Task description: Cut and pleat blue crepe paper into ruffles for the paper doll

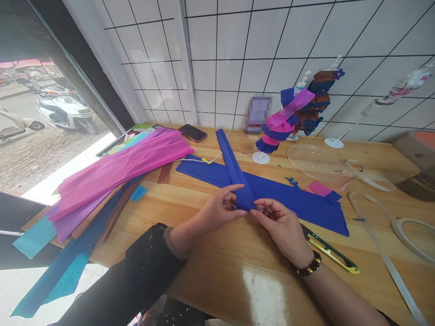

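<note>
1. Clearly, the left hand (215, 208) pinches a folded blue crepe-paper strip (234, 165).
2. The right hand (283, 231) pinches its lower corner.
3. The strip crosses a blue crepe-paper sheet (306, 201) on the bench (204, 267).

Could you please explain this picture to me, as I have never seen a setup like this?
There is no robot here: one camera on a person's head looks forward and down at their bare hands. The left hand and right hand pinch the near end of a folded blue strip. A wider blue sheet lies beneath it on the wooden table. To the left are a pink sheet and other coloured ones; behind is a phone. A yellow-and-black cutter lies by the right hand.
</note>
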The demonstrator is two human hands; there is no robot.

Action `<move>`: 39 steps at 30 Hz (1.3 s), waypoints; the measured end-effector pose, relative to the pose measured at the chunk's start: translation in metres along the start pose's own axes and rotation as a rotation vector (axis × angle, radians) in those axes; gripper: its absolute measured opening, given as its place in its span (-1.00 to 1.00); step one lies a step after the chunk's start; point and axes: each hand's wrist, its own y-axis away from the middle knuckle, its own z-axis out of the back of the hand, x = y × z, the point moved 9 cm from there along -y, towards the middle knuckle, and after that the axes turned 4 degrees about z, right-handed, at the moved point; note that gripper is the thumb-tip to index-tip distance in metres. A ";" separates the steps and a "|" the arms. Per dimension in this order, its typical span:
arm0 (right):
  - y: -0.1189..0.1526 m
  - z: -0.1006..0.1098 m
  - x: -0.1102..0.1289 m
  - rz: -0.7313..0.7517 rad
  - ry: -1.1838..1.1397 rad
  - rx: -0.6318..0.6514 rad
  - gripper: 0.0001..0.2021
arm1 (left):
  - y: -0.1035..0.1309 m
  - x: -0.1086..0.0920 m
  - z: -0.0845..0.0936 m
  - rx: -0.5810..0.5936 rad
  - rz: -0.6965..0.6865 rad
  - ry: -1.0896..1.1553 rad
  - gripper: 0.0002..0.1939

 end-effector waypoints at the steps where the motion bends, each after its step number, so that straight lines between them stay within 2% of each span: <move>1: 0.001 -0.001 0.001 0.005 0.009 0.007 -0.73 | 0.000 0.000 -0.001 0.011 0.007 -0.004 -0.33; 11: 0.003 -0.006 0.005 0.068 0.082 0.038 -0.72 | 0.000 0.003 0.004 -0.045 -0.005 -0.122 -0.42; 24: 0.002 0.002 0.008 0.144 0.172 0.008 -0.81 | 0.001 -0.004 0.010 -0.092 -0.016 -0.228 -0.46; 27: 0.003 0.001 0.013 0.218 0.219 0.032 -0.86 | 0.002 -0.006 0.010 -0.098 -0.040 -0.271 -0.53; 32: 0.004 -0.001 0.016 0.312 0.266 0.066 -0.85 | 0.004 -0.012 0.008 -0.103 -0.111 -0.386 -0.77; 39: 0.006 -0.002 0.017 0.351 0.322 0.061 -0.83 | 0.006 -0.019 0.007 -0.117 -0.146 -0.453 -0.81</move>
